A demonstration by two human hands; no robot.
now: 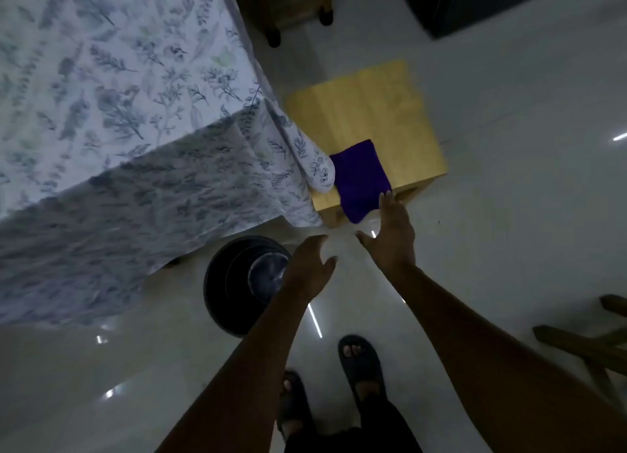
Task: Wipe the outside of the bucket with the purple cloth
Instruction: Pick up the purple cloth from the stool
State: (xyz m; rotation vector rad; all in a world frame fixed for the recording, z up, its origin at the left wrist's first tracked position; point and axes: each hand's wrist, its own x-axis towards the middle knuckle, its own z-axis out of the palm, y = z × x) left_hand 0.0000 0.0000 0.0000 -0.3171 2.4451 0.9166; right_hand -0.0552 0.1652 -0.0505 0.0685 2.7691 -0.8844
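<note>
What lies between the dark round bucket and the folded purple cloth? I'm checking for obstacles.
In the head view, only the left hand and glossy floor separate bucket from cloth.

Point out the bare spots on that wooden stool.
The wooden stool is bare across its far half and right side, beyond the purple cloth. The near-left corner is crowded: cloth, hanging tablecloth, and the right hand.

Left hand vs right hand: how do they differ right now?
The right hand stretches flat, fingertips at the folded purple cloth on the pale wooden stool; the left hand hangs curled beside the dark round bucket on the floor. Both are bare, open and hold nothing.
</note>
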